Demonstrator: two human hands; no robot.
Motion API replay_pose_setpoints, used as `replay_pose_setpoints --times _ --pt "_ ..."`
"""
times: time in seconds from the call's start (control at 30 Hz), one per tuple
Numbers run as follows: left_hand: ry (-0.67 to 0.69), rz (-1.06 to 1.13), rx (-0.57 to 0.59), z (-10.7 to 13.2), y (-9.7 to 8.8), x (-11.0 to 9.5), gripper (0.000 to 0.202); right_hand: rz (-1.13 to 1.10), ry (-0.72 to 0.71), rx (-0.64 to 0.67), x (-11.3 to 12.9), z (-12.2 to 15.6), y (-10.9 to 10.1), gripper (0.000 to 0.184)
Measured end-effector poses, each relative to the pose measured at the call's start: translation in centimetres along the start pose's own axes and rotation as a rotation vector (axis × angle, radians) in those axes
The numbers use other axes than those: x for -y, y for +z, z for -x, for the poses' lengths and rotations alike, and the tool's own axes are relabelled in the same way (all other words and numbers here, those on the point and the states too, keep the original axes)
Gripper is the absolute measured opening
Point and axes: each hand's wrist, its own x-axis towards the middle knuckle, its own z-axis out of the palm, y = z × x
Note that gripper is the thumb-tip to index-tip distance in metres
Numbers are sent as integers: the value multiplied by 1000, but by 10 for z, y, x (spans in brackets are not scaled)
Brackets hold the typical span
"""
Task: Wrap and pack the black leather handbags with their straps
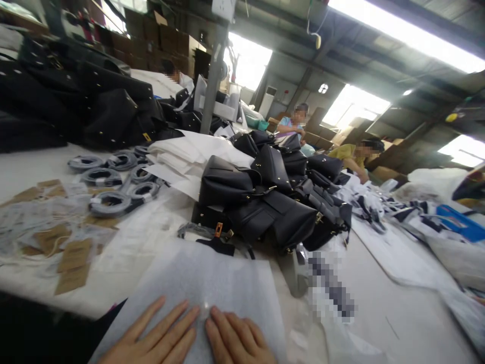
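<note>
A sheet of thin white paper (182, 275) lies at the table's near edge, below the heap of bags. My left hand (155, 333) rests flat on it with the fingers spread. Beside it, my right hand (235, 336) presses on the same sheet, fingers stretched out and lying close together. A small shiny spot, too blurred to name, shows between the fingertips of both hands. Just beyond the paper sit black handbags (271, 217) with gold-coloured metal fittings. Neither hand grips anything.
Coiled straps in clear wrap (109, 203) lie on the left, near brown cardboard tags (76, 258) in plastic. A stack of white paper (178, 151) stands behind. More black bags (113, 111) fill the far left. A metal post (212, 86) rises mid-table; other people work farther back.
</note>
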Motion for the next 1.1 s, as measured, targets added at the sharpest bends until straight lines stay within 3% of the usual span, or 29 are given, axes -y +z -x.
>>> replay_pose_setpoints --times 0.1,0.17,0.27,0.4,0.5,0.67,0.77,0.9,0.97,1.1 --pt "-47 37 41 -1 4 -2 36 57 -18 7 0 -7 -10 36" --pt "-2 50 62 -3 4 -1 40 79 -22 4 1 -12 -13 37" --pt "-2 62 53 -4 5 0 44 66 -20 28 4 -15 -11 37" --pt "-26 57 41 -3 6 2 47 24 92 -24 10 -14 -2 38" --pt "14 63 38 -2 5 3 49 8 121 81 12 -12 3 36" --pt "-100 144 67 1 7 -6 49 -65 123 203 12 -15 -1 36" --pt "-135 195 10 3 9 -8 45 -69 119 137 13 -22 -5 31" --pt "-37 181 43 6 9 -3 46 -65 130 14 15 -26 -6 36" --pt "-13 177 89 9 10 -3 51 -54 111 36 16 -25 -4 32" --pt "-116 246 88 18 19 -12 54 -33 44 114 16 -19 -1 23"
